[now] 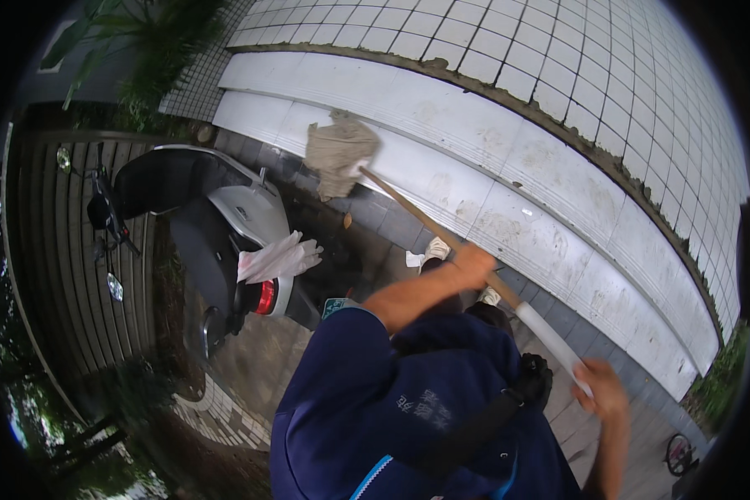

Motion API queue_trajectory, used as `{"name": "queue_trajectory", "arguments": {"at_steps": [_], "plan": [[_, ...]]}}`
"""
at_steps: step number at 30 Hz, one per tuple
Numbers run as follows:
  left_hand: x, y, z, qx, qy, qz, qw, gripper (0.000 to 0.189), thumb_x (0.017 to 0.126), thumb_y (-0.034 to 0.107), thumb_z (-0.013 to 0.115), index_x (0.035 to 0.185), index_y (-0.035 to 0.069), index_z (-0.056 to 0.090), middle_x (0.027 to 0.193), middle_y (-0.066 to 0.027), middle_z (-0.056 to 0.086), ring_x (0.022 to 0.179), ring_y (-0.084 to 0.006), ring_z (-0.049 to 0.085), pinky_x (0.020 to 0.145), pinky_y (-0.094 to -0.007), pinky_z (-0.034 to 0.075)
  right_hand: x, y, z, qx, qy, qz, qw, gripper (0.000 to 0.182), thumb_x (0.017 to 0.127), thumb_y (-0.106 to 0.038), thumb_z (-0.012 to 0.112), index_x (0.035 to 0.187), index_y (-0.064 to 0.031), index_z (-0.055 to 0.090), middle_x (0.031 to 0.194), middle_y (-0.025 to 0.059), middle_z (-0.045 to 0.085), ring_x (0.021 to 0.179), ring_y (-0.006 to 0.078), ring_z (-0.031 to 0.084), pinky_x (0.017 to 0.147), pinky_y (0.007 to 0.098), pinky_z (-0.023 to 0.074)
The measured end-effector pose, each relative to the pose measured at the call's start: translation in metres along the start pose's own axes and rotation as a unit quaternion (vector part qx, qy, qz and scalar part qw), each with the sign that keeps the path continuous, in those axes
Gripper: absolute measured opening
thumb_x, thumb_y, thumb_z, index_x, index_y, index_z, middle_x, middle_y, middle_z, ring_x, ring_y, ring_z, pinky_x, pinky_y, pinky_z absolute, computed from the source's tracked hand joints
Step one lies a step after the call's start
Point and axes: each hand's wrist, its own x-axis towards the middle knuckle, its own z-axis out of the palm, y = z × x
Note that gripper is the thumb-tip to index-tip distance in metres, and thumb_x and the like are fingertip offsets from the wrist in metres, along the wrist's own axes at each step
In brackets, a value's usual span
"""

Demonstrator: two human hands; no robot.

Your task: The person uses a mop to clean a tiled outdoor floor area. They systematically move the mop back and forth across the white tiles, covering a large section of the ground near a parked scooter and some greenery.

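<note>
I hold a mop by its wooden handle [412, 209]. My left hand [475, 265] is wrapped around the middle of the shaft. My right hand [602, 382] grips the white-covered upper end [553, 340] of the same handle. At the far end, the grey-brown cloth mop head [340, 153] lies over the lower white step [437, 178], with strands hanging past its front edge onto the dark paving. Muddy footprints mark the lower step and the upper white step [550, 150].
A parked scooter [250, 212] stands close on the left, thin white gloves [281, 256] on its rear. Above the steps is a white-tiled surface [506, 37] with a rough edge. White litter [414, 259] lies near my shoe [437, 249]. A bicycle wheel [679, 454] shows lower right.
</note>
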Motion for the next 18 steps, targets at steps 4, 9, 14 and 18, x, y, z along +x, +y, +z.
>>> {"name": "queue_trajectory", "arguments": {"at_steps": [4, 9, 14, 18], "plan": [[0.016, 0.058, -0.010, -0.090, -0.009, 0.058, 0.994, 0.014, 0.055, 0.019, 0.067, 0.063, 0.012, 0.059, 0.063, -0.0092, 0.058, 0.065, -0.0276, 0.058, 0.062, -0.0391, 0.042, -0.062, 0.000, -0.014, 0.068, 0.024, 0.060, 0.996, 0.040, 0.073, -0.025, 0.065, 0.092, 0.0084, 0.052, 0.052, 0.0078, 0.046, 0.035, 0.0096, 0.038, 0.026, 0.0215, 0.0232], [-0.003, -0.017, -0.026, -0.099, 0.019, 0.014, 0.995, 0.014, 0.055, 0.016, 0.066, 0.067, 0.014, 0.060, 0.064, -0.0074, 0.058, 0.068, -0.0275, 0.058, 0.064, -0.0393, 0.043, -0.027, -0.052, 0.042, 0.088, -0.006, 0.071, 0.994, 0.038, 0.074, -0.022, 0.061, 0.094, 0.0087, 0.050, 0.053, 0.0111, 0.047, 0.033, 0.0088, 0.035, 0.026, 0.0212, 0.0200], [-0.030, -0.150, -0.071, -0.068, 0.108, -0.040, 0.991, 0.016, 0.053, 0.013, 0.065, 0.067, 0.015, 0.059, 0.063, -0.0062, 0.058, 0.067, -0.0281, 0.057, 0.063, -0.0381, 0.044, 0.025, -0.151, 0.133, 0.036, -0.042, 0.052, 0.997, 0.034, 0.078, -0.023, 0.057, 0.095, 0.0057, 0.050, 0.059, 0.0111, 0.047, 0.033, 0.0082, 0.034, 0.027, 0.0205, 0.0189], [-0.069, -0.260, -0.117, -0.033, 0.178, -0.101, 0.978, 0.012, 0.054, 0.013, 0.064, 0.063, 0.014, 0.056, 0.063, -0.0061, 0.058, 0.064, -0.0289, 0.055, 0.061, -0.0382, 0.044, 0.078, -0.226, 0.225, 0.025, -0.103, 0.063, 0.992, 0.033, 0.080, -0.024, 0.056, 0.096, 0.0038, 0.049, 0.064, 0.0106, 0.047, 0.034, 0.0076, 0.032, 0.029, 0.0206, 0.0214]]}}
